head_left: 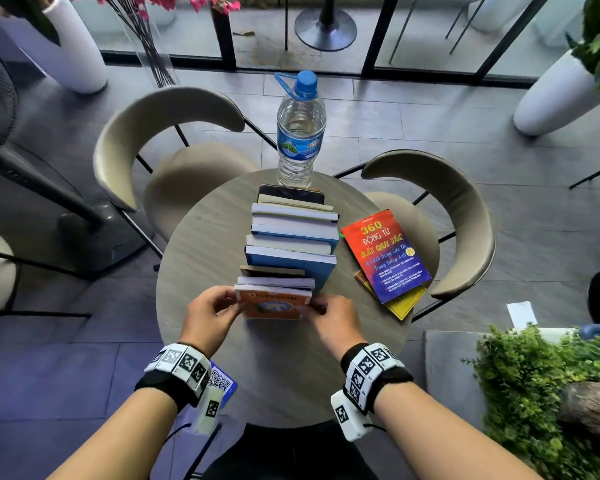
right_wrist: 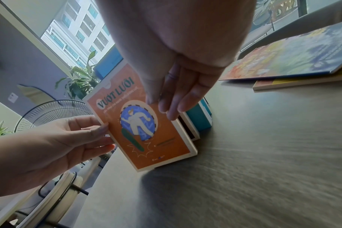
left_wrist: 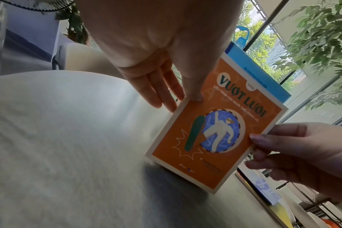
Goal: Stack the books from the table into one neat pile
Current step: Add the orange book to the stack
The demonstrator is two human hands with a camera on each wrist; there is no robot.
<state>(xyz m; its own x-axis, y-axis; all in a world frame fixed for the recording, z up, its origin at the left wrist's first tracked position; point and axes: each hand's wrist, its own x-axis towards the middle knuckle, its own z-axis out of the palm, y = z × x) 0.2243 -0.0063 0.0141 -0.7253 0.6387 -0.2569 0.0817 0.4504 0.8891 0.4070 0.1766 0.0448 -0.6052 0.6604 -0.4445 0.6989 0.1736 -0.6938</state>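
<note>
While both hands pinch the orange book point(head_left: 272, 303), left hand point(head_left: 211, 313) and right hand point(head_left: 329, 318) at its side edges, upright at the row's near end mid-bench point(head_left: 201, 244), it seemingly must next lie flat as the pile's base.

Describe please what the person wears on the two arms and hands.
The forearms are bare, with no sleeves and no gloves. Each wrist carries a black band topped by white blocks printed with black square marker codes; one more small white marked block hangs below each band, with a thin black cable. Nothing is worn on the left hand or the right hand.
</note>
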